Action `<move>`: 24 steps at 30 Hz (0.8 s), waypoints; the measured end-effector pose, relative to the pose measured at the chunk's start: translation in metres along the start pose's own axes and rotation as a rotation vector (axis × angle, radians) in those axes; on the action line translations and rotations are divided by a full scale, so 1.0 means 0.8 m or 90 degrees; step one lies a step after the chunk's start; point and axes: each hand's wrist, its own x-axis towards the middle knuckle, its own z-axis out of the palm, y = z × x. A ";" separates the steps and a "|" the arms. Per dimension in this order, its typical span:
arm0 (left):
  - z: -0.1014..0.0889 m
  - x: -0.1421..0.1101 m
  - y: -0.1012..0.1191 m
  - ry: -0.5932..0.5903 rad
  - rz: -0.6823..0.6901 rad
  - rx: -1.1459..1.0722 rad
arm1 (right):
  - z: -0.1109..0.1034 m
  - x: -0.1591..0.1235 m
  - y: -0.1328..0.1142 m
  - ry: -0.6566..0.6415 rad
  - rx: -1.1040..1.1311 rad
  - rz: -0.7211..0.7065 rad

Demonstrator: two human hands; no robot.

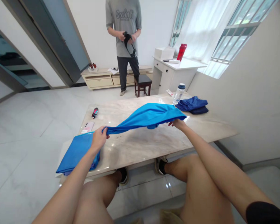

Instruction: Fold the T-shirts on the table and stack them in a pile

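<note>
A bright blue piece of clothing (pixel 147 115), its exact kind unclear, stretches in the air over the marble-topped table (pixel 135 146). My left hand (pixel 100 137) is closed round its narrow, bunched end. At the wider right end, my right hand (pixel 178 123) grips the lower edge, with some fingers hidden behind the fabric. Beside and below my left hand, a folded stack of blue clothes (pixel 77 152) lies at the table's left end. Dark blue folded clothes (pixel 192 105) rest at the far right, beyond my right hand.
A clear water bottle (pixel 179 93) stands near the dark clothes. On the left lie a phone (pixel 87 127) and a small colourful item (pixel 95 113). Past the table are a dark stool (pixel 143 83), a standing person (pixel 124 28) holding a black strapped device, and a white desk (pixel 175 71).
</note>
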 end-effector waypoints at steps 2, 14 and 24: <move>0.006 -0.002 -0.004 -0.042 -0.021 0.049 | -0.001 -0.001 0.012 -0.062 -0.074 0.030; 0.017 0.012 -0.023 -0.092 -0.130 0.143 | -0.002 -0.017 0.030 -0.203 -0.107 0.187; 0.113 -0.020 0.054 -0.246 0.037 0.017 | 0.058 -0.014 0.023 -0.146 -0.341 0.008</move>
